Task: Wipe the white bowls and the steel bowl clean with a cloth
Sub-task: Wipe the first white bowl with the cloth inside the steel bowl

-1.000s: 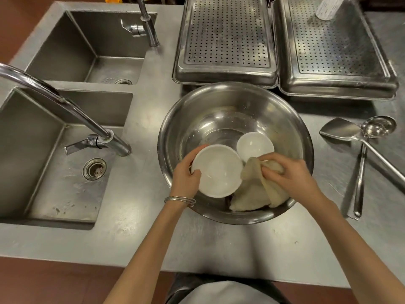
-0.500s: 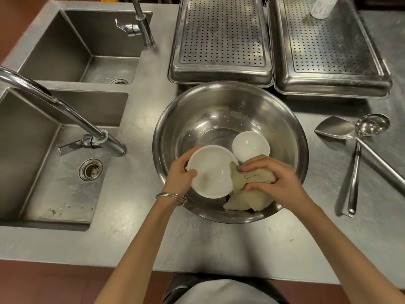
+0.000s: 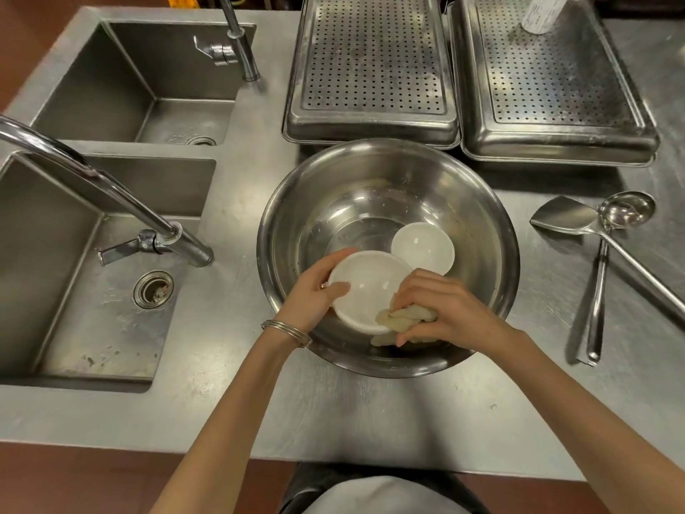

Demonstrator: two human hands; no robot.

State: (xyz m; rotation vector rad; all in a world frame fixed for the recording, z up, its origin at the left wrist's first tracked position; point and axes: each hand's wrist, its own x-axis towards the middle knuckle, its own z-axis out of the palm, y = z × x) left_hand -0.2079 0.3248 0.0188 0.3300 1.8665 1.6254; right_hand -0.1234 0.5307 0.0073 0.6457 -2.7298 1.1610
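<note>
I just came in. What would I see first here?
The big steel bowl in the middle of the counter catches the eye. Inside it, the left hand holds a white bowl while the right hand grips a bunched cloth at its near edge; a smaller white bowl sits beside it.

- The cloth (image 3: 404,320) is mostly buried under the right hand (image 3: 444,313); only a bunched end shows.
- The near rim of the larger white bowl (image 3: 367,287) sits behind that cloth.
- A white container (image 3: 541,13) on the right-hand tray (image 3: 556,153) is cut by the top edge.
- The spatula (image 3: 563,217) handle runs off right.
</note>
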